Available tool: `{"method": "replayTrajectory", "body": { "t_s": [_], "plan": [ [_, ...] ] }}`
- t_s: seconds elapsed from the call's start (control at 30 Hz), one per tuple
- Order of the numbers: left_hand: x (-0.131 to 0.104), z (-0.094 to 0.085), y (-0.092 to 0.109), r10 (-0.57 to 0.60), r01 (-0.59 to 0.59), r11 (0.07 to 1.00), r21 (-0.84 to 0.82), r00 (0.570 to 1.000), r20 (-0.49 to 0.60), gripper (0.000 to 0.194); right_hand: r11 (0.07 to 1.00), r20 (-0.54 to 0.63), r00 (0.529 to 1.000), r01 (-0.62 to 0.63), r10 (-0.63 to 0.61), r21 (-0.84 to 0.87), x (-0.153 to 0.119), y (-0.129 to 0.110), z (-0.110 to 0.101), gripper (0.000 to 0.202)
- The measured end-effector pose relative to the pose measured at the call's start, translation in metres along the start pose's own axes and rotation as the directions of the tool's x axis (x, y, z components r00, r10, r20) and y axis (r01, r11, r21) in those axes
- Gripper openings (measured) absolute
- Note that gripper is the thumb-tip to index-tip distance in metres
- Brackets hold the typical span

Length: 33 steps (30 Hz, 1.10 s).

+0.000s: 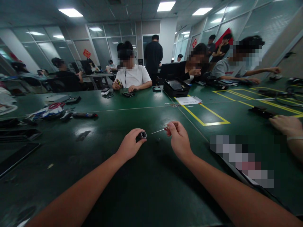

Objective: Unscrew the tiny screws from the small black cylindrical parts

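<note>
Because I work from afar with only the head view, I go by outlines. The left hand (131, 144) is wrapped around the tube (142, 135), thumb on its near side, leaving the pale-rimmed end bare. The right hand (179, 138) pinches the screwdriver (163, 129) by its red handle between thumb and fingers; the thin shaft points left, its tip just beside the tube's end but apart from it. Both are held above the table (146, 192), between my forearms. How hard either grip presses I cannot tell, nor whether the rimmed end is hollow.

To handle these well, I would hold the tube steady, keep the left fingertips off the shaft's line, and make only small wrist movements on the right. A light pinch should be enough for aiming. With the shaft slanted, I judge, the tip could skid across the rim and scratch it.
</note>
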<state>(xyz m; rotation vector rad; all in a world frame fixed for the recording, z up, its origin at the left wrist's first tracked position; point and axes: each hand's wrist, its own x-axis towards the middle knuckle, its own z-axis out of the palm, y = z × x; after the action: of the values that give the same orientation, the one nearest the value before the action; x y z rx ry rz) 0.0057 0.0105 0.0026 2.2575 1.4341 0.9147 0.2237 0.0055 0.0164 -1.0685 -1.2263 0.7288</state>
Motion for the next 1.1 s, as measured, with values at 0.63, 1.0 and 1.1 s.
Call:
{"method": "replayTrajectory", "body": {
  "t_s": [0.63, 1.0, 1.1],
  "plan": [
    [0.058, 0.043, 0.047, 0.028, -0.121, 0.967, 0.223, 0.925, 0.378, 0.031, 0.984, -0.096, 0.986, 0.148, -0.138, 0.104, -0.004, -0.016, -0.002, 0.019],
    [0.066, 0.014, 0.013, -0.063, 0.026, 0.996, 0.09, 0.897, 0.437, 0.029, 0.99, -0.054, 0.995, 0.091, -0.085, 0.107, -0.003, -0.017, -0.002, 0.021],
    [0.054, -0.022, -0.012, -0.252, 0.359, 0.907, -0.222, 0.882, 0.398, 0.027, 0.991, -0.042, 0.997, 0.073, -0.069, 0.111, -0.003, -0.016, -0.001, 0.022]
  ]
}}
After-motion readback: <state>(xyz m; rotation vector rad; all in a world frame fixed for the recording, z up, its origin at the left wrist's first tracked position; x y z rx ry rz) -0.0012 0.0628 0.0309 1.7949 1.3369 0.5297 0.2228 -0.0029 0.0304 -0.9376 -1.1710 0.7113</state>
